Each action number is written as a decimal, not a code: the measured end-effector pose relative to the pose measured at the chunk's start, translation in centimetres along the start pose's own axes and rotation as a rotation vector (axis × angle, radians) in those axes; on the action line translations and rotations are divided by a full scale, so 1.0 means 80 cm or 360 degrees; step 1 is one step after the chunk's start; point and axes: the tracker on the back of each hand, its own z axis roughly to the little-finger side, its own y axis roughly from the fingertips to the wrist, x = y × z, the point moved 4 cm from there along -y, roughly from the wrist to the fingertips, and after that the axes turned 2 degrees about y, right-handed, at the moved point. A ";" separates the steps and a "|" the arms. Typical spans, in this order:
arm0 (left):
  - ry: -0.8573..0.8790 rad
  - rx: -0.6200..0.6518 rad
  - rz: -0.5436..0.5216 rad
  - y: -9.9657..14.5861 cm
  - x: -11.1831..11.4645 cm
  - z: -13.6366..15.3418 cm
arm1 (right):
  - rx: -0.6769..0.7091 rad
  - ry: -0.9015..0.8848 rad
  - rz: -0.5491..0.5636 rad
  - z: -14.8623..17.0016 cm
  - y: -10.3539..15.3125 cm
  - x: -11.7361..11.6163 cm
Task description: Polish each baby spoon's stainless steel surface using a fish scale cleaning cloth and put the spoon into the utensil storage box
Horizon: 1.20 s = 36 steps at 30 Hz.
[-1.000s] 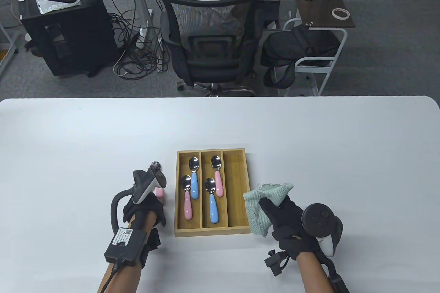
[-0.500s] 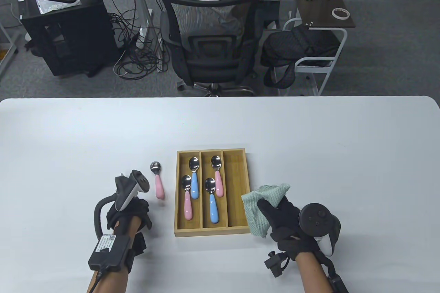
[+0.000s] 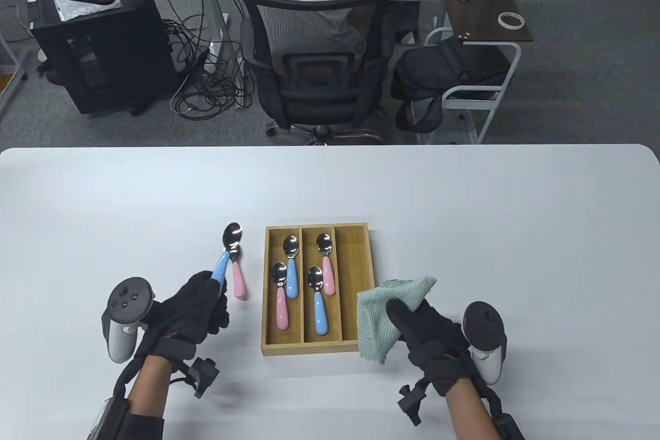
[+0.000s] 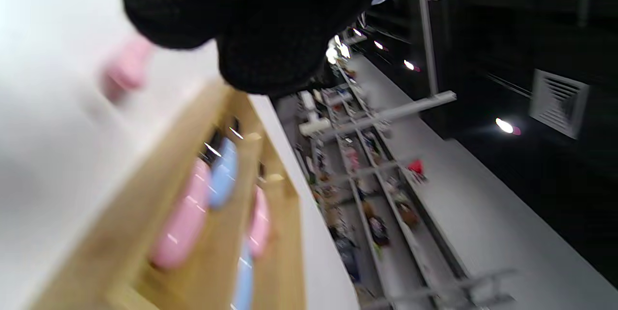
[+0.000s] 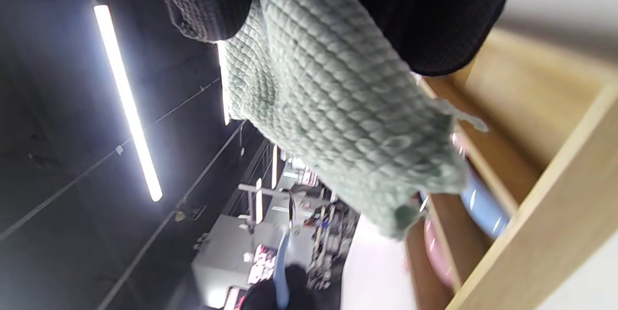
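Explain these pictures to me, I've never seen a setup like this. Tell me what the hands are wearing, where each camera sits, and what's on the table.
Two human hands in black sensor gloves work here, each with a tracker strapped to its back. One camera looks down at the white table; one sits on each wrist, so those views are tilted and blurry. The left hand holds a blue-handled spoon by its handle. The right hand grips a green fish scale cleaning cloth. A pink-handled spoon lies on the table beside the wooden utensil storage box, which already holds four spoons in its left and middle compartments.
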 end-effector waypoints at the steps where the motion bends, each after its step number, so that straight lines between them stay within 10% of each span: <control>1: -0.0046 0.0086 0.0115 0.000 0.020 -0.014 | -0.0006 -0.0044 -0.0043 0.002 -0.001 -0.004; 8: -0.0326 0.0368 0.0390 0.015 0.111 -0.060 | 0.0037 -0.0128 -0.0265 0.004 -0.005 -0.025; 23: -0.0646 0.0472 0.0688 0.028 0.176 -0.064 | 0.0073 -0.0170 -0.0298 -0.001 -0.002 -0.032; 36: -0.0824 0.0326 0.0567 0.021 0.209 -0.056 | 0.0099 0.0232 0.0153 -0.009 0.003 -0.037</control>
